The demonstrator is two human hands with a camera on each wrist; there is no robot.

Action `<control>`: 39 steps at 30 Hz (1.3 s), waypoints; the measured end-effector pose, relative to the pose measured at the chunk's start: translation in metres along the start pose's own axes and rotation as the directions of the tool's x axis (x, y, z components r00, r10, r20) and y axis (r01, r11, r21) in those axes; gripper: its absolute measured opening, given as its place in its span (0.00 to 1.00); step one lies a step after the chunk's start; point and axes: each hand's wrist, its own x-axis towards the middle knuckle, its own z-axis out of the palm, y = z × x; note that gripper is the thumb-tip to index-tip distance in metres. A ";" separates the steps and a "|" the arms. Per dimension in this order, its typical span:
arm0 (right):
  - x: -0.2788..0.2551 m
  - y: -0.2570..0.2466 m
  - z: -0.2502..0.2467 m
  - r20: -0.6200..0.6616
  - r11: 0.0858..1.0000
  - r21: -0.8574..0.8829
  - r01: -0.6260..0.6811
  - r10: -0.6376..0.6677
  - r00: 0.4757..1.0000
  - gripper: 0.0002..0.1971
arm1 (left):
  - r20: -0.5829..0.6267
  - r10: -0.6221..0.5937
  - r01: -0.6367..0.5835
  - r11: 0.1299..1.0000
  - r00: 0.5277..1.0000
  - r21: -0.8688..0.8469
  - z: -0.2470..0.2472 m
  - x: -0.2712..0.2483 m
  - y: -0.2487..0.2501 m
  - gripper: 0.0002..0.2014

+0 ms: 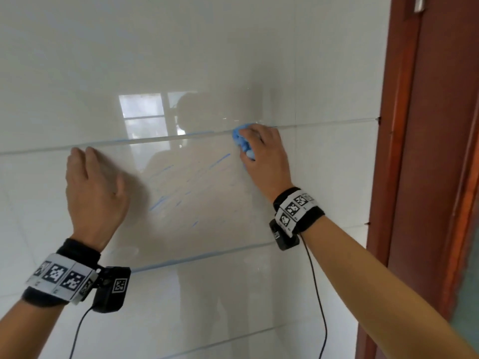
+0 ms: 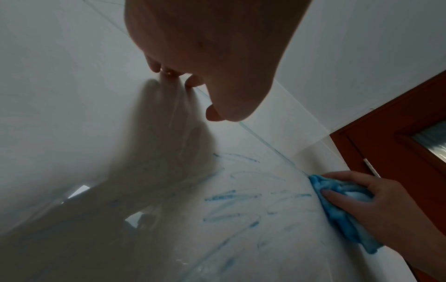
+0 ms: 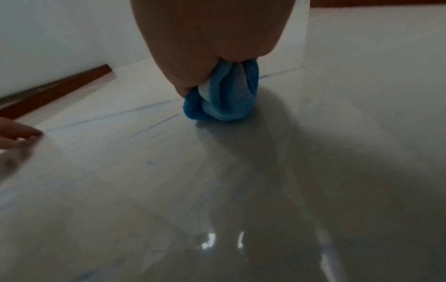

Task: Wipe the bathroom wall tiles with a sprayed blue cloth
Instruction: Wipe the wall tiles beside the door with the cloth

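The blue cloth [image 1: 243, 142] is bunched into a wad and gripped by the right hand [image 1: 264, 156], whose fingers are curled over it while it is pressed against the wall tiles [image 1: 181, 60]. It sits at the fingertips, right on the horizontal grout line [image 1: 155, 139] that runs leftward from the hand. The cloth is judged to be soft, light and limp, probably damp, so it should crumple to whatever shape the grip gives it. It is best held as it is now, gathered in the palm with a padded face turned to the wall, so that no loose corner drags.

To the left of that hand and below it, blue streaks [image 1: 166, 200] are spread across the glossy tile, which is judged hard and slippery. Farther left, the left hand [image 1: 96, 193] is laid on the same tile with its fingers straight and close together, nothing held. To the right of the wiping hand stands a red-brown door frame [image 1: 404, 151].

No brand or readable writing is seen; only square black-and-white coded markers are carried on the wristbands [image 1: 295, 208].
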 end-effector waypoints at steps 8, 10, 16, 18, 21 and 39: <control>0.008 0.032 -0.027 -0.280 0.902 0.089 -0.422 0.429 0.859 0.15 | 0.020 0.101 -0.101 0.994 0.995 -0.031 -0.015 -0.007 -0.033 0.35; 0.009 0.005 -0.009 -0.291 0.927 0.115 -0.358 0.376 0.880 0.16 | 0.030 0.087 -0.085 0.995 0.996 -0.050 -0.019 -0.007 -0.038 0.36; 0.008 -0.079 0.036 0.007 0.998 0.049 -0.029 0.028 1.000 0.18 | 0.033 0.005 -0.004 1.000 0.999 -0.029 -0.022 -0.007 -0.057 0.39; 0.014 -0.069 0.029 0.025 1.000 -0.011 0.009 -0.009 1.000 0.17 | 0.042 -0.027 0.028 1.000 0.999 -0.014 -0.025 -0.007 -0.065 0.39; 0.020 -0.040 0.009 -0.111 0.984 0.001 -0.177 0.176 0.978 0.14 | 0.065 -0.086 0.086 0.996 0.994 0.011 -0.030 -0.012 -0.078 0.40; 0.032 -0.167 0.080 0.026 0.998 0.041 0.049 -0.050 0.998 0.17 | 0.114 0.093 -0.092 0.996 0.989 -0.010 -0.061 -0.021 -0.125 0.34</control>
